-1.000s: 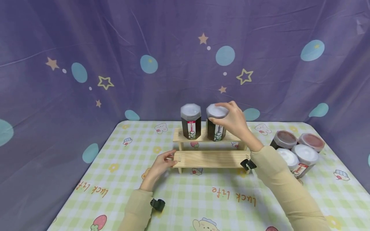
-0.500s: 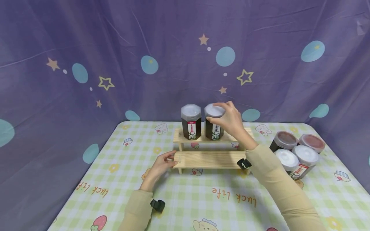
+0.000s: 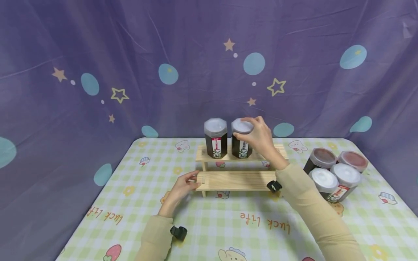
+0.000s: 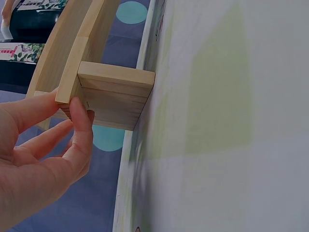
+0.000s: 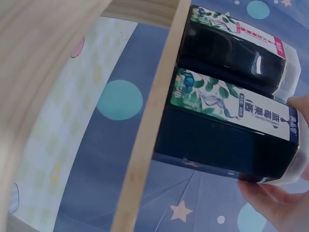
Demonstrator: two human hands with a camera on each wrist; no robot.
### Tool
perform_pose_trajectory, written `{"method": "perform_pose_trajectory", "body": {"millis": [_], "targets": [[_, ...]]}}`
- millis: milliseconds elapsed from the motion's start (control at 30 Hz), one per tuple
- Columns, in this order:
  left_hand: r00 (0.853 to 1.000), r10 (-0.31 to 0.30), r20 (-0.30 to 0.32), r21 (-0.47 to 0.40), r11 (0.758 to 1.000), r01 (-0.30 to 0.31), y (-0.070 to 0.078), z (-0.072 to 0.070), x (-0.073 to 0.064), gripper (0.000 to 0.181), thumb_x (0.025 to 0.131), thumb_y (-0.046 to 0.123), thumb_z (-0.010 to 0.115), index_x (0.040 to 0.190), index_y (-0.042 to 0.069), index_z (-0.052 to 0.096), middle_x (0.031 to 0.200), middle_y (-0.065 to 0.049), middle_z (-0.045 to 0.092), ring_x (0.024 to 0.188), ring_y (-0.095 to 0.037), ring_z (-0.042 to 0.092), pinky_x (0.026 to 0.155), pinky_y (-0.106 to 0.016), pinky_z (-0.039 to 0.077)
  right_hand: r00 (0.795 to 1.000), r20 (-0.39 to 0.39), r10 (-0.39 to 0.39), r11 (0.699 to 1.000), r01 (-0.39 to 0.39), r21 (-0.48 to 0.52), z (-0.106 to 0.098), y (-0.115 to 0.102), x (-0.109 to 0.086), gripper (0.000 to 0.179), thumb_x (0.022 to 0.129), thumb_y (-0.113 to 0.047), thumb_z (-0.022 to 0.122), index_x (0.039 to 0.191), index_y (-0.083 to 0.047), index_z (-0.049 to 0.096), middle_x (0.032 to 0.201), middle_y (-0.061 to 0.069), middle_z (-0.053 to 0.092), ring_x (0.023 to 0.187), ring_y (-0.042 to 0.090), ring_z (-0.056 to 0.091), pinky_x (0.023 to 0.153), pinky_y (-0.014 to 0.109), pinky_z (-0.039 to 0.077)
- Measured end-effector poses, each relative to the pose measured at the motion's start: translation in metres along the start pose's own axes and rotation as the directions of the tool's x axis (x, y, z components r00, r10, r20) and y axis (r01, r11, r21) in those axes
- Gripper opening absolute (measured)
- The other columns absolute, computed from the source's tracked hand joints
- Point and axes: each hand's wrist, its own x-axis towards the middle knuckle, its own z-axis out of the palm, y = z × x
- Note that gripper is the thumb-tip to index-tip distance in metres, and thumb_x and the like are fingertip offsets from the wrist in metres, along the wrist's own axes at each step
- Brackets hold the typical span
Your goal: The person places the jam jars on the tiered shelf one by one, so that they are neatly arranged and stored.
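My right hand [image 3: 259,136] grips the white lid of a dark jam jar [image 5: 227,133], thumb and fingers on opposite sides. That jar stands upright on the upper tier of a two-tier wooden rack [image 3: 238,180], its label facing front. Left of it on the same tier is a second dark jar [image 3: 216,139] with a red-topped label and white lid. At the rack's left end, my left hand [image 3: 183,185] pinches the edge of the lower board between thumb and fingers. The left wrist view shows this board end [image 4: 72,77] close up, other fingers loosely bent.
To the right of the rack several more jars stand grouped: a white-lidded jar [image 3: 323,181], another white-lidded jar [image 3: 346,177], and brown and reddish-topped jars [image 3: 323,157] behind. A checked tablecloth [image 3: 228,228] covers the table; a purple curtain [image 3: 196,101] hangs close behind.
My right hand has shifted slightly left with the jar, bringing it closer to the other jar on the upper tier. The left hand stays on the board end.
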Motion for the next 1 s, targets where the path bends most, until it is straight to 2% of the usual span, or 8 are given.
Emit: {"method": "perform_pose_trajectory", "body": {"millis": [267,567,700,867,1000], "targets": [[1.000,-0.008,-0.006,-0.009,1.000,0.008,-0.001,0.001,0.000,0.050,0.076,-0.004,0.061,0.124,-0.003,0.047,0.099,-0.018,0.054,0.062,-0.011,0.054,0.063,-0.038,0.052,1.000,0.000,0.015,1.000,-0.015,0.028,0.003,0.002,-0.005,0.054,0.069,-0.035,0.074,0.115,-0.011,0.058,0.100,0.014,0.045,0.082,0.028,0.047,0.065,0.038,0.041],[1.000,-0.018,-0.014,-0.015,1.000,0.017,0.000,0.001,0.000,0.050,0.077,-0.004,0.061,0.125,-0.003,0.047,0.098,-0.016,0.054,0.064,-0.011,0.054,0.063,-0.036,0.052,0.995,0.087,0.041,0.998,-0.046,0.047,-0.002,0.000,-0.008,0.059,0.074,-0.038,0.069,0.124,-0.012,0.051,0.113,0.018,0.043,0.096,0.030,0.045,0.077,0.043,0.041],[1.000,-0.020,-0.015,-0.018,1.000,0.019,-0.001,0.001,0.001,0.050,0.077,-0.004,0.061,0.125,-0.003,0.047,0.098,-0.016,0.054,0.065,-0.012,0.054,0.062,-0.034,0.051,0.992,0.119,0.041,0.996,-0.051,0.078,-0.005,0.000,-0.011,0.058,0.077,-0.035,0.067,0.126,-0.013,0.048,0.118,0.018,0.041,0.091,0.029,0.046,0.074,0.042,0.042],[1.000,-0.022,-0.014,-0.024,0.999,0.022,0.000,0.002,0.001,0.050,0.077,-0.005,0.060,0.125,-0.003,0.047,0.099,-0.016,0.054,0.066,-0.012,0.055,0.062,-0.034,0.051,0.993,0.113,0.027,0.996,-0.037,0.084,-0.009,0.001,-0.014,0.055,0.078,-0.033,0.067,0.125,-0.011,0.049,0.119,0.019,0.041,0.085,0.026,0.047,0.071,0.039,0.043],[1.000,-0.022,-0.013,-0.030,0.999,0.022,0.000,0.001,0.001,0.050,0.077,-0.005,0.060,0.125,-0.004,0.047,0.099,-0.017,0.054,0.066,-0.012,0.055,0.062,-0.034,0.052,0.996,0.084,-0.005,0.996,-0.003,0.094,-0.013,0.003,-0.017,0.050,0.078,-0.028,0.067,0.121,-0.008,0.052,0.117,0.021,0.042,0.088,0.029,0.047,0.073,0.041,0.043]]}}
